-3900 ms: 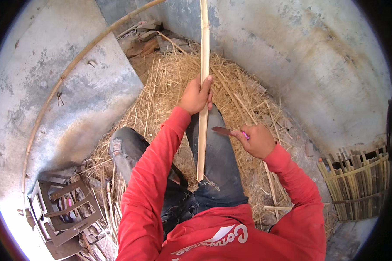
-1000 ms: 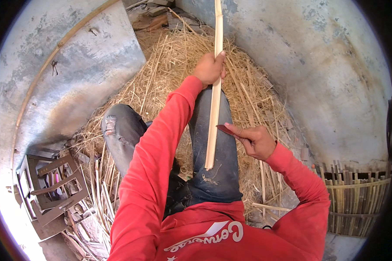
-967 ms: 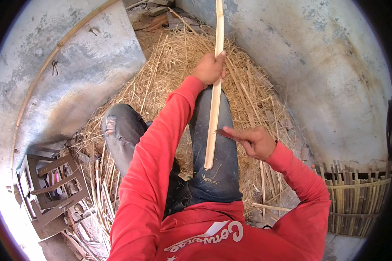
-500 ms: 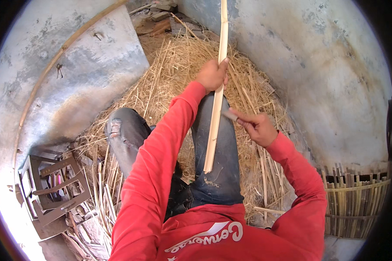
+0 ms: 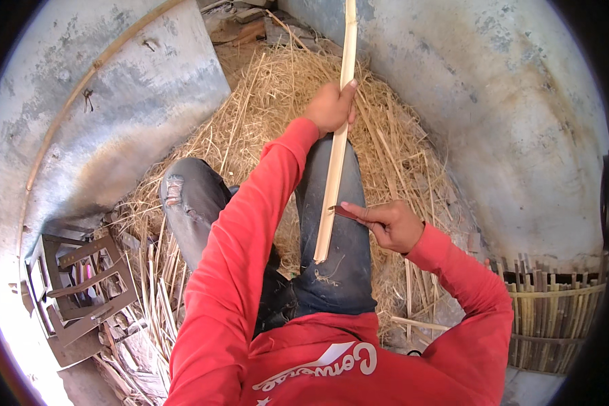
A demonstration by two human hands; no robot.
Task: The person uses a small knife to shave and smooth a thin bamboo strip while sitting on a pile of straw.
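A long, pale split bamboo strip (image 5: 331,179) slants across my thigh, its lower end over the jeans and its upper end running past the top of the view. My left hand (image 5: 332,107) is wrapped round it above the knee. Lower down, my right hand (image 5: 394,224) grips a small knife (image 5: 345,213), most of whose handle is hidden by the fingers. The blade meets the strip near its lower part, where a small curl of shaving shows at the tip.
Straw-like shavings (image 5: 271,88) and loose strips cover the floor ahead. Blue-grey walls (image 5: 494,115) rise on both sides. At the right stands a round slatted bamboo basket (image 5: 555,318); a broken wooden frame (image 5: 88,291) lies at the left. A bent pole (image 5: 61,128) leans along the left wall.
My right hand has moved down and toward the strip, bringing the knife from beside it onto its lower part. My left hand keeps its hold in nearly the same place.
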